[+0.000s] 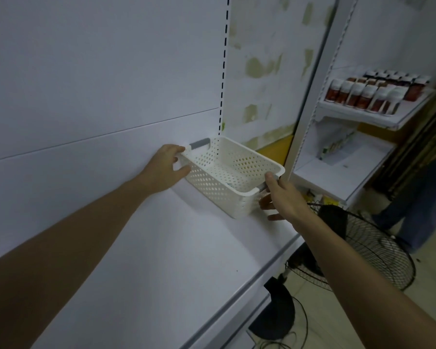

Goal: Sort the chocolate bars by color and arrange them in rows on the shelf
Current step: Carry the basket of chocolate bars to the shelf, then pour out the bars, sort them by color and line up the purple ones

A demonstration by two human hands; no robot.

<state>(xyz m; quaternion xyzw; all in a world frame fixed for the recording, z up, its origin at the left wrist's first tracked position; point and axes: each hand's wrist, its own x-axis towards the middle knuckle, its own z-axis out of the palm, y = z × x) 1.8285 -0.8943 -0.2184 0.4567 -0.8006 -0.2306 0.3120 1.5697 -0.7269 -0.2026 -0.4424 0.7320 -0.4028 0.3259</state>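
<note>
A person's two bare arms reach across a flat white metal shelf (161,248). Near the shelf's front edge at its right end, the right hand (282,197) grasps a white perforated plastic basket (219,182), thumb over the rim at one grey handle (267,185) and fingers curled beneath. Toward the back edge, the left hand (165,167) pinches the basket's rim beside the other grey handle (199,143). Whether the basket's base touches the shelf cannot be told. Below the front edge stands a black wire-caged floor fan (363,248). Farther right, white-capped dark bottles (363,93) line a neighbouring white shelf, beside a bystander's jeans-clad legs (418,197).
</note>
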